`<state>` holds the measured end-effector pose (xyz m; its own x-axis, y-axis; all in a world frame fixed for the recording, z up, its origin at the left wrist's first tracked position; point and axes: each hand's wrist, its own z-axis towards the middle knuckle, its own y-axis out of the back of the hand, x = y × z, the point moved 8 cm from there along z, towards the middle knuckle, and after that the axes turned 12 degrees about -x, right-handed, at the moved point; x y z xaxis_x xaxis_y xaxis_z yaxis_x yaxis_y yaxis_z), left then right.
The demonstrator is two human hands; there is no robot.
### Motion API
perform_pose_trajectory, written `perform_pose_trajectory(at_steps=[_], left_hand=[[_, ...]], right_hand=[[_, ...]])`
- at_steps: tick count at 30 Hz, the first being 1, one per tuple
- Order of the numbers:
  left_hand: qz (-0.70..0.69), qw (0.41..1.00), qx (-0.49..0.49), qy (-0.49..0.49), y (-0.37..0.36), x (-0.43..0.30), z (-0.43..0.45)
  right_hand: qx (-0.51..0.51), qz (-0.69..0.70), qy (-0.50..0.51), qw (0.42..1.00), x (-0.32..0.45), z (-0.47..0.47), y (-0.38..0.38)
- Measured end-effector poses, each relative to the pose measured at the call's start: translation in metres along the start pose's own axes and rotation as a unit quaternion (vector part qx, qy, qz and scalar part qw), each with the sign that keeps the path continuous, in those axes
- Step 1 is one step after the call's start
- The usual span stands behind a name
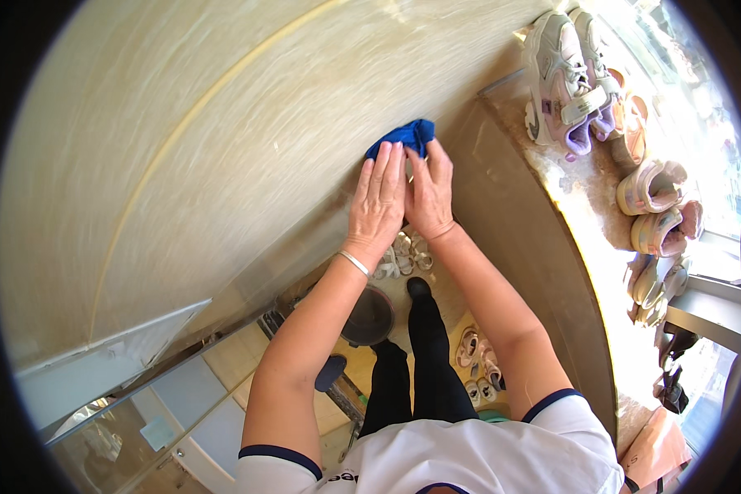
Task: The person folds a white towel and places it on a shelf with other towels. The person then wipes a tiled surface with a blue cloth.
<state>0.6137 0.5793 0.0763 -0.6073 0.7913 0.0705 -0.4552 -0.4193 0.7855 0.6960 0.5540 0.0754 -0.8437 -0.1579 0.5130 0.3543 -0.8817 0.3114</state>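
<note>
A bunched blue cloth (412, 134) is held at the marble-patterned wall (241, 154), close to its corner with the brown side panel of a ledge. My left hand (376, 207), with a pale bracelet at its wrist, has its straight fingers together on the cloth's lower left part. My right hand (431, 191) grips the lower right side, its fingers bent. Both hands are side by side, nearly touching. The palms and the underside of the cloth are hidden.
A sunlit stone ledge (583, 216) on the right carries several shoes, including grey-and-lilac sneakers (559, 86). Below, a dark bucket (370, 318) stands on the floor beside my legs. More shoes (401, 256) sit near the wall. A white panel (117, 352) juts out at lower left.
</note>
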Motion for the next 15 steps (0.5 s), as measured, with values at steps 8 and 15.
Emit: perform_pose_trajectory(at_steps=[8,15], left_hand=[[0.17,0.961,0.154,-0.155,-0.082,-0.022,-0.035],[0.067,0.993,0.038,-0.085,-0.053,-0.043,0.05]], right_hand=[[0.155,-0.004,-0.15,0.977,-0.074,-0.068,-0.024],[0.023,-0.024,-0.089,0.995,-0.082,0.013,0.013]])
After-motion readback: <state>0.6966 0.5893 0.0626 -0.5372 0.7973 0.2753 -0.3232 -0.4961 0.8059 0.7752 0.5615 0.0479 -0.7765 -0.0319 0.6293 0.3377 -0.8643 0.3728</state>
